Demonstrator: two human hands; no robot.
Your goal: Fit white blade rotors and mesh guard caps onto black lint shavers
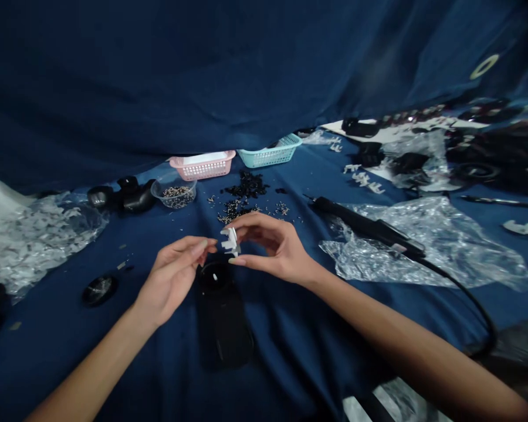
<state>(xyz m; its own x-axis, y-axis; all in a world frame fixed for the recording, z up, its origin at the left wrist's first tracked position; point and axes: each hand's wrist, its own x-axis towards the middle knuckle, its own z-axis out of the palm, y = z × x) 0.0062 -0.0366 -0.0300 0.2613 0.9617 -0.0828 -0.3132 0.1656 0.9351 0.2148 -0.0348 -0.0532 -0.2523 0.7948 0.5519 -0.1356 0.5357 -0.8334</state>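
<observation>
Between the thumb and fingers of my right hand (277,249) is a small white plastic bracket (231,241) with prongs, held up off the cloth. My left hand (176,272) is closed in a pinch just left of the bracket's prongs; whatever lies between its fingertips is too small to make out. Below both hands a long black plastic housing (231,328) rests on the blue cloth. Its round far end holds a small white peg (215,276), and the left fingers partly cover that end.
Beyond my hands lie loose screws (233,210) and small black parts (247,184). Behind are a clear bowl of screws (176,194), a pink basket (205,168) and a teal basket (270,156). An electric screwdriver (365,223) lies right on plastic wrap; a bag of white parts (39,234) sits left.
</observation>
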